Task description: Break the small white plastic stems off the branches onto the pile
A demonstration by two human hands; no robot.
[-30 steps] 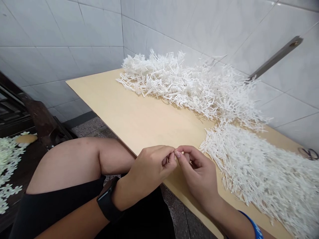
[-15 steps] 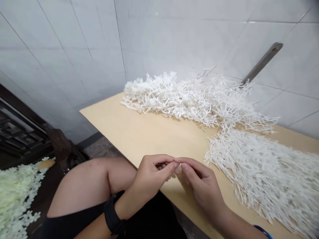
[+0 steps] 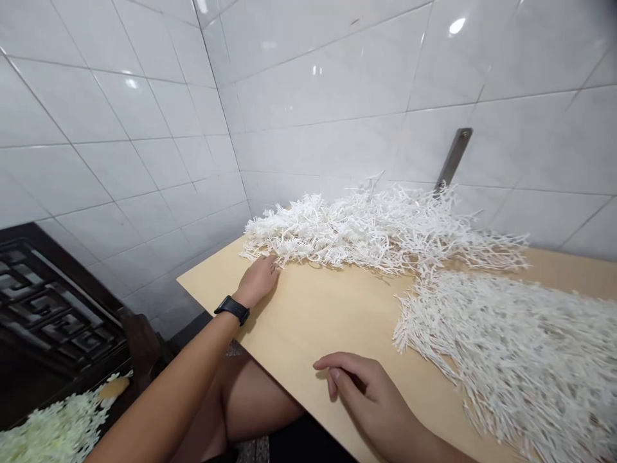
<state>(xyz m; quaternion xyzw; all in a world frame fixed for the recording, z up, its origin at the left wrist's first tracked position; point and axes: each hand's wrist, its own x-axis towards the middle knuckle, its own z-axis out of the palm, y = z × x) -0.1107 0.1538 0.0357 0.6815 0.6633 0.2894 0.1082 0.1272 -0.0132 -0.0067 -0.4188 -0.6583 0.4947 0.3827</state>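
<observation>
My left hand, with a black watch on its wrist, reaches to the near left edge of a heap of white, branching, coral-like plastic sprigs. Its fingertips touch the strands and are partly hidden there, so their grip does not show. My right hand hovers over the near edge of the board. The index finger is stretched out, the thumb sits a little apart below it, and nothing shows between them. A second, flatter spread of white strands lies to its right.
The tan board runs along a white tiled wall. A metal strip leans behind the heap. At the lower left stand a dark carved wooden chair and a pile of pale green petal-like pieces. My leg is beside the board.
My hands were together, fingertips pinched. The left has moved forward and left to the heap; the right has stayed near the board's front edge, its index finger straightened. The view has tilted up.
</observation>
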